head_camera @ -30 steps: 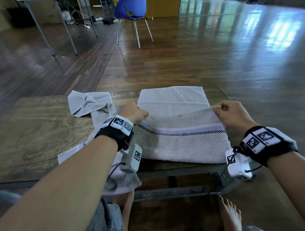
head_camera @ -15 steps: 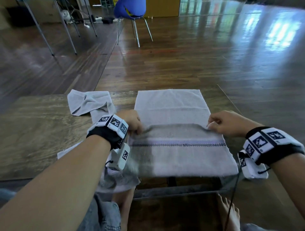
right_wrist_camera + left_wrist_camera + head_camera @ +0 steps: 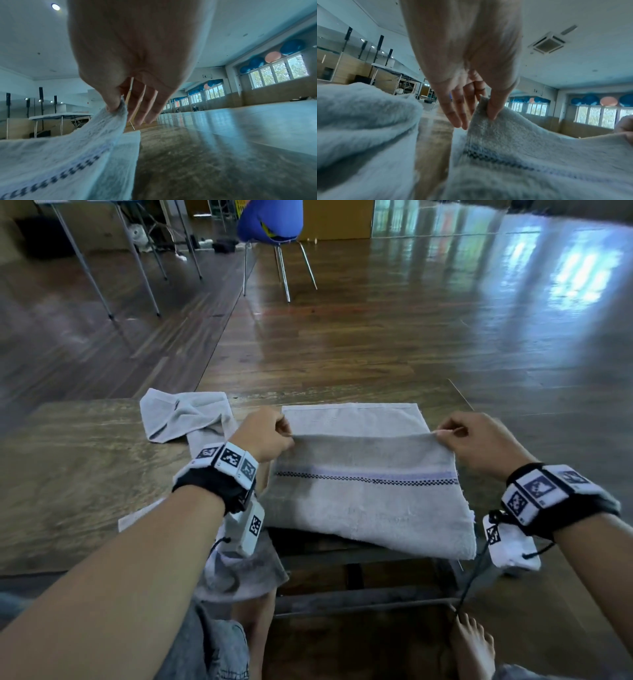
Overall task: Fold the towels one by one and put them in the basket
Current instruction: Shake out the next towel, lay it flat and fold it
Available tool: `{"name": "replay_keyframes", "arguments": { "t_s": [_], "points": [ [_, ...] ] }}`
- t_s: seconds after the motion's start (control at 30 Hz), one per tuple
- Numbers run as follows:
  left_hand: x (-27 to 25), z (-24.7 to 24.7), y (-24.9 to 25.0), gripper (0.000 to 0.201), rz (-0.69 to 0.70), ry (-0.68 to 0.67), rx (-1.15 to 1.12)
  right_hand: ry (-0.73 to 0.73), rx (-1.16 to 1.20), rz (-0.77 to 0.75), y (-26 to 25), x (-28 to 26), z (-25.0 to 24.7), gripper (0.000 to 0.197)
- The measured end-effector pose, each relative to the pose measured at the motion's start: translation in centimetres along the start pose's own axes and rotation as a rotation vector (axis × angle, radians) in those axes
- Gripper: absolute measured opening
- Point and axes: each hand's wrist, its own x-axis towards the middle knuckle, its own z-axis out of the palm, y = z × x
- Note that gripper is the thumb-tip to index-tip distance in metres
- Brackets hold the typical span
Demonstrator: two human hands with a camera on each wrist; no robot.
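Grey towel (image 3: pixel 370 494) with a checked stripe, spread on the wooden bench (image 3: pixel 75 474), near edge overhanging the front. Left hand (image 3: pixel 263 436) pinching the left corner of the lifted flap between thumb and fingers (image 3: pixel 453 115), other fingers loosely extended. Right hand (image 3: pixel 479 440) pinching the right corner the same way, thumb (image 3: pixel 111 100) pressed on the cloth. Flap raised just above the flat far half. Second towel (image 3: pixel 185 422), crumpled, lying left of it on the bench, trailing off the near edge. Blue chair (image 3: pixel 270 220) on the floor beyond.
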Motion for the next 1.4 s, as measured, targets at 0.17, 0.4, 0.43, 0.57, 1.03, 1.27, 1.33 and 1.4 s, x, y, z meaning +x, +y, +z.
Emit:
{"name": "replay_keyframes", "arguments": {
  "t_s": [0.17,0.4,0.43,0.57,1.03,1.27,1.33,1.4],
  "points": [
    [0.0,0.2,0.4,0.007,-0.025,-0.243,0.161,-0.397,-0.21,-0.032,-0.5,-0.1,0.3,0.01],
    [-0.3,-2.3,1.8,0.005,-0.083,-0.535,0.124,-0.635,-0.166,0.022,-0.5,0.1,-3.3,0.017],
    [-0.1,-2.5,1.7,0.006,-0.091,-0.457,0.085,-0.58,-0.143,0.03,-0.3,0.1,-3.5,0.017],
    [0.7,-1.6,1.0,0.014,-0.125,-0.051,-0.054,-0.233,-0.147,0.015,-0.1,1.3,-3.0,0.022],
    [2.8,1.7,0.2,0.018,-0.166,0.111,0.112,-0.256,-0.173,0.11,-1.6,4.5,3.0,0.017],
    [0.9,1.0,5.4,0.009,0.093,0.15,-0.012,-0.291,-0.16,0.082,-2.3,3.2,2.6,0.01],
    [0.4,1.2,6.2,0.01,0.113,0.115,-0.017,-0.305,-0.159,0.089,-2.3,2.4,2.8,0.008],
    [0.0,1.4,6.5,0.012,0.121,0.091,-0.025,-0.298,-0.15,0.089,-2.6,1.7,2.7,0.009]
  ]
}}
